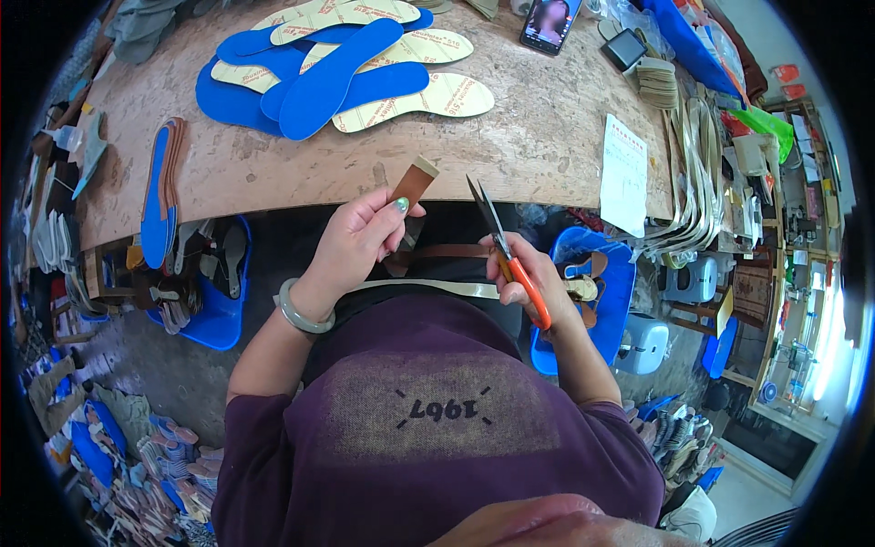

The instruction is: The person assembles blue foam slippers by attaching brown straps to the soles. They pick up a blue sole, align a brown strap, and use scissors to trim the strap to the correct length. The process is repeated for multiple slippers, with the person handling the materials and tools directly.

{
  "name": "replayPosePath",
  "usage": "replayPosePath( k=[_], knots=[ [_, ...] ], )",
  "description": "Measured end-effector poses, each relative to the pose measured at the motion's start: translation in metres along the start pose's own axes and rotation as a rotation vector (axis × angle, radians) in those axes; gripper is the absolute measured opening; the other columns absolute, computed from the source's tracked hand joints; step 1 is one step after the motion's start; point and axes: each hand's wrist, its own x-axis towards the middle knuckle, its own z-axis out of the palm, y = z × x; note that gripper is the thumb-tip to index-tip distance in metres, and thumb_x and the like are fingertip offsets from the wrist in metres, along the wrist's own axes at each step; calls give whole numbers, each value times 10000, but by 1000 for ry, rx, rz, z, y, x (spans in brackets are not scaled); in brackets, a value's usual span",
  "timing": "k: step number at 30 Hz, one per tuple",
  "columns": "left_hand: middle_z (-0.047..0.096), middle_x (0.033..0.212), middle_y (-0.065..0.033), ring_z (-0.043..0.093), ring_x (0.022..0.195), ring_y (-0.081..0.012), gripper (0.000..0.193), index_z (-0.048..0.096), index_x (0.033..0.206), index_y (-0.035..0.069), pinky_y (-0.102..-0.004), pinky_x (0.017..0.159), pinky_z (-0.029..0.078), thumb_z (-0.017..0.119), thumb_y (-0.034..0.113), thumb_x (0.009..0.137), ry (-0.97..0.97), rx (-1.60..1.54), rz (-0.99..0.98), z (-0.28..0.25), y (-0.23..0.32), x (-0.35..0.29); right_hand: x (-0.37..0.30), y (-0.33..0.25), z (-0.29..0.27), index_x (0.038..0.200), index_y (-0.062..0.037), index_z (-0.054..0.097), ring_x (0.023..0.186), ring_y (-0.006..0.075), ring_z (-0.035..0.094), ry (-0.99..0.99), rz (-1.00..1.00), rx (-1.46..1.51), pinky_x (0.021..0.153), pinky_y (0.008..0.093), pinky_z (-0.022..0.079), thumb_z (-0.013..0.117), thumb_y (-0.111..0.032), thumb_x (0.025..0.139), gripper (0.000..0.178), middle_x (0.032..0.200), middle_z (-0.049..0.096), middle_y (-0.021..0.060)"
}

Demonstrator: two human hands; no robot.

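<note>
A short brown strip (415,180) with a pale end is pinched between the thumb and fingers of my left hand (369,235), which wears a bangle. Just to its right, my right hand (538,281) grips scissors (523,283) with orange handles, blades pointing up toward the table edge and slightly parted at the tips. The blades stand apart from the held strip. Below the hands, a longer brown strip (447,252) runs toward my right hand; whether the fingers hold it too, I cannot tell. A cream strip (437,287) crosses my lap.
Blue and cream insoles (337,80) lie piled on the worn wooden table (538,137), with a smaller insole stack (162,196) at left. A phone (550,23), a paper sheet (624,173) and hanging strips (697,173) are at right. Blue bins (597,246) stand below.
</note>
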Motion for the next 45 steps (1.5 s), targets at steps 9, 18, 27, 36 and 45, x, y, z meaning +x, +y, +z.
replayPosePath(
  k=[9,18,27,36,45],
  knots=[
    [431,608,64,351,517,-8,271,614,1005,-1,-164,477,301,432,199,984,31,-2,-68,-3,2,-1,0,-1,2,1188,-66,525,711,107,543,0,14,25,646,258,450,720,-685,597,878,764,558,14],
    [428,595,67,353,512,-9,269,624,1004,-12,-161,479,302,441,183,976,7,27,-29,0,-8,-6,-1,-1,12,1154,-59,553,685,124,518,-69,39,-63,635,273,432,748,-637,566,847,739,547,8],
    [446,602,55,361,519,-14,245,628,991,-1,-179,485,303,462,177,962,-73,76,-85,12,-17,-14,0,-3,19,1177,-71,524,711,169,568,-136,30,-262,668,301,465,730,-652,594,848,745,567,49],
    [446,597,53,369,523,-18,240,631,976,3,-178,491,312,465,175,962,-89,103,-104,9,-21,-17,-5,-2,21,1136,-54,588,705,117,573,-114,154,-209,654,277,473,848,-319,661,604,812,625,50],
    [530,907,-16,502,781,-77,205,644,989,-12,-219,734,417,494,121,945,-51,323,251,1,-19,-10,68,-25,-72,1166,-122,619,832,291,652,622,82,-1027,748,384,499,674,-307,811,404,951,660,155]
  ],
)
